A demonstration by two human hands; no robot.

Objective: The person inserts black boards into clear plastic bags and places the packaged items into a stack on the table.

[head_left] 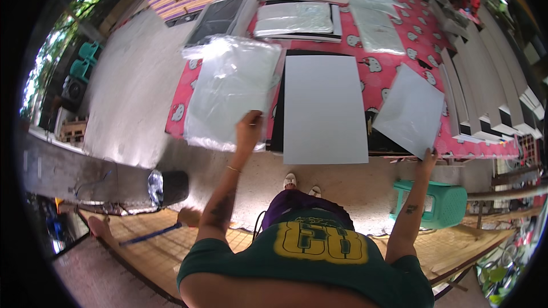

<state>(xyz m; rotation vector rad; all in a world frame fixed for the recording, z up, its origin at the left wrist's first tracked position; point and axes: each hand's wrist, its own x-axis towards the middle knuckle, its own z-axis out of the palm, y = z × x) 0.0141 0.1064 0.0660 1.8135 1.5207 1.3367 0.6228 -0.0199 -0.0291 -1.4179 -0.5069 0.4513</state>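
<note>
My left hand is closed, its fingers curled at the right edge of a stack of clear plastic bags. Whether it pinches a bag's edge is too small to make out. At the table's front right, my right hand grips the near corner of a white sheet, which lies askew. Between my hands a large white board rests on a black panel, its near end jutting past the table edge. Neither hand touches this board.
A pink patterned cloth covers the table. Wrapped packs lie further back, and long white-and-black panels are stacked at the right. A green plastic stool stands below the right front edge. Behind me is a bamboo bench.
</note>
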